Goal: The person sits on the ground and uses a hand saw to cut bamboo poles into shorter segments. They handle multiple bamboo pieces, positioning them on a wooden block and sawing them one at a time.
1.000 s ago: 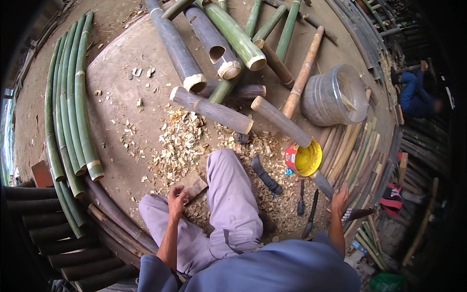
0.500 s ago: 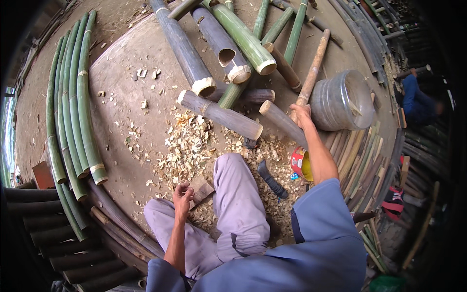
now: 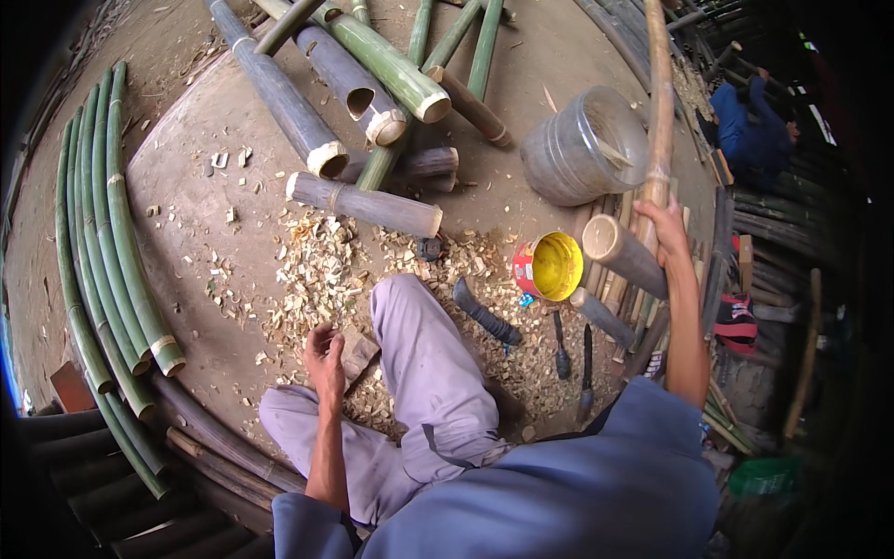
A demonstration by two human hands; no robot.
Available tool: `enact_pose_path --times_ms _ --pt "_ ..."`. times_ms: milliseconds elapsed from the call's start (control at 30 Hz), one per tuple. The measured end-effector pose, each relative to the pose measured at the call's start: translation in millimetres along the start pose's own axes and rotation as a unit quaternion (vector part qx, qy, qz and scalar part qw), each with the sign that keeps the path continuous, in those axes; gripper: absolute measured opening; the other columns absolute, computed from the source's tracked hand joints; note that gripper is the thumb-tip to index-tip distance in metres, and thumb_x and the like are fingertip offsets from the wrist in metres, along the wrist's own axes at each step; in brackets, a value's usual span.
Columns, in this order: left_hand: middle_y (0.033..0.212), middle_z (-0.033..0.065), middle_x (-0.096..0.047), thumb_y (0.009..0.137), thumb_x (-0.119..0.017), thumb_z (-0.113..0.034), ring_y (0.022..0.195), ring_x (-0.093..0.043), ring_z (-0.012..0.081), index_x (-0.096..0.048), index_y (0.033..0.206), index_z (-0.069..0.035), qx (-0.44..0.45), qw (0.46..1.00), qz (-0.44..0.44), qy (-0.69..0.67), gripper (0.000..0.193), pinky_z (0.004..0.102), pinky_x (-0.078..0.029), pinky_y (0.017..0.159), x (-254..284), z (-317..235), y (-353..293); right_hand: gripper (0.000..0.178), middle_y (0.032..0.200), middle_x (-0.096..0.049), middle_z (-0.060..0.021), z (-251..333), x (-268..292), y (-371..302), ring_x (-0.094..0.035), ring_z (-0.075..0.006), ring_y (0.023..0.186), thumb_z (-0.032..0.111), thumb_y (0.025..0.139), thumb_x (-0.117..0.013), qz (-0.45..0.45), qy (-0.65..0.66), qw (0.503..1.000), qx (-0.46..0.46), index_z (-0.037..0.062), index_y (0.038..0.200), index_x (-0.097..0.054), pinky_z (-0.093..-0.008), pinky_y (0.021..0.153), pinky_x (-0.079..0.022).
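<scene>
My right hand (image 3: 661,228) is closed around a long tan bamboo pole (image 3: 659,121) on the right. A thick, dark round piece (image 3: 629,256) with a pale end lies against the hand and forearm; I cannot tell whether it is joined to the pole. My left hand (image 3: 325,359) hovers by my bent leg, its fingers loosely curled and apart, nothing seen in them. Beside it a wooden block (image 3: 358,354) lies among wood chips (image 3: 317,275). Between my knee and right arm are a dark-wrapped tool (image 3: 486,314) and two slim dark-handled tools, one nearer (image 3: 586,373), one farther (image 3: 561,349).
Ahead lie a short dark bamboo piece (image 3: 363,203) and stacked bamboo lengths (image 3: 386,65). Long green poles (image 3: 130,252) stretch along the left. A clear plastic bucket (image 3: 568,149) and a red-and-yellow tin (image 3: 549,267) stand at right. Another person (image 3: 745,121) sits far right.
My right hand has moved right with the tan pole and the dark round piece, uncovering the tin and slim tools. The view has swung rightward. My left hand stays by the block.
</scene>
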State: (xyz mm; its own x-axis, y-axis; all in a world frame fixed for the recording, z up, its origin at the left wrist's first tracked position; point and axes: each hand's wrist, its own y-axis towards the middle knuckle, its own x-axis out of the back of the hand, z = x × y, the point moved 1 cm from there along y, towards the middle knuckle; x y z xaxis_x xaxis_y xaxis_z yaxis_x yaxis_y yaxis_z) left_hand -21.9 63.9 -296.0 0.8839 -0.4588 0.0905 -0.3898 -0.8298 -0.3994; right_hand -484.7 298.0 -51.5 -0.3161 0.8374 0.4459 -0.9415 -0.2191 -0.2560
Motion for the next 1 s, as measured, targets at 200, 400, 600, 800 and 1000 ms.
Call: enact_pose_path --times_ms 200,400,600,800,1000 --pt "0.096 0.011 -0.065 0.081 -0.067 -0.014 0.087 -0.062 0.0166 -0.059 0.112 -0.001 -0.084 0.975 0.203 -0.019 0.034 0.0297 -0.05 0.077 -127 -112 -19 0.077 0.099 -0.059 -0.0165 -172 89 -32 -0.062 -0.0272 0.067 -0.001 0.07 -0.068 -0.167 -0.082 0.981 -0.05 0.0009 0.137 -0.03 -0.038 0.045 -0.052" --pt "0.117 0.0169 -0.054 0.076 -0.077 -0.03 0.103 -0.055 0.0217 -0.038 0.127 0.002 0.065 0.99 0.019 -0.125 0.072 0.0345 -0.045 0.084 -167 -84 45 0.082 0.105 -0.058 -0.0179 -274 115 -63 -0.062 -0.0323 0.074 0.007 0.067 -0.07 -0.204 -0.122 0.957 -0.169 0.0032 0.139 -0.031 -0.0396 0.048 -0.053" --pt "0.12 0.015 -0.051 0.075 -0.079 -0.031 0.11 -0.052 0.0253 -0.021 0.14 -0.001 0.187 0.962 0.037 -0.193 0.092 0.0427 -0.047 0.086 -180 -84 71 0.075 0.122 -0.054 -0.0239 -303 101 -77 -0.058 -0.0364 0.105 0.012 0.066 -0.074 -0.208 -0.238 0.923 -0.22 -0.0009 0.133 -0.042 -0.0406 0.092 -0.045" --pt "0.12 0.0121 -0.051 0.082 -0.072 -0.027 0.108 -0.053 0.0266 -0.035 0.13 -0.004 0.207 0.938 0.051 -0.272 0.064 0.0437 -0.051 0.085 -187 -75 97 0.056 0.101 -0.061 -0.0196 -196 9 -35 -0.062 -0.0298 0.093 -0.002 0.073 -0.062 -0.183 -0.363 0.904 0.129 0.0012 0.128 -0.049 -0.0388 0.082 -0.049" --pt "0.116 0.0089 -0.052 0.084 -0.069 -0.027 0.103 -0.056 0.0225 -0.04 0.125 -0.006 0.227 0.926 0.068 -0.293 0.054 0.0443 -0.051 0.084 -186 -68 98 0.045 0.101 -0.064 -0.0169 -57 -219 100 -0.063 -0.0226 0.09 0.016 0.087 -0.061 0.052 -0.064 0.968 0.236 -0.0017 0.127 -0.05 -0.0335 0.08 -0.051"
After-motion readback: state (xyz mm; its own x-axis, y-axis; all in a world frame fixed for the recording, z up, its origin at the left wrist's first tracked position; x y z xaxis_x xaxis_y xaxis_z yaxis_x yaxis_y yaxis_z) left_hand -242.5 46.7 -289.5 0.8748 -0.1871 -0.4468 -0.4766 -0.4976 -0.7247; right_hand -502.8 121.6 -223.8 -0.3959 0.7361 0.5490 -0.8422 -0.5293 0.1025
